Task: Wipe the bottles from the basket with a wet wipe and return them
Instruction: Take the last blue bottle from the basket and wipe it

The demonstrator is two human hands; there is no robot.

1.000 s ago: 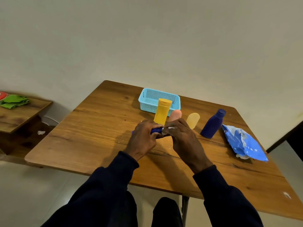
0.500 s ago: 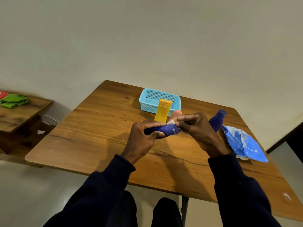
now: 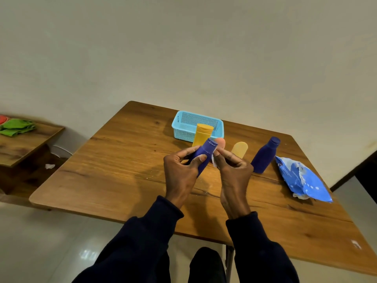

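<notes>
My left hand (image 3: 180,172) grips a small dark blue bottle (image 3: 205,154), tilted with its cap pointing up and away. My right hand (image 3: 232,170) pinches a white wet wipe (image 3: 214,161) against the bottle just below the cap. Behind them on the wooden table (image 3: 122,160) stands a yellow bottle (image 3: 201,134) in front of the light blue basket (image 3: 183,127). A pink bottle (image 3: 221,142) is mostly hidden behind my hands. A pale yellow bottle (image 3: 239,149) and a second dark blue bottle (image 3: 264,156) stand to the right.
A blue wet wipe packet (image 3: 302,178) lies open near the table's right edge. A low wooden side table (image 3: 24,144) at the left carries a green cloth (image 3: 16,126). A wall rises just behind the table.
The held bottle has swung from lying sideways to pointing up and away. My right hand came back from the right and lowered, so the far blue bottle shows again.
</notes>
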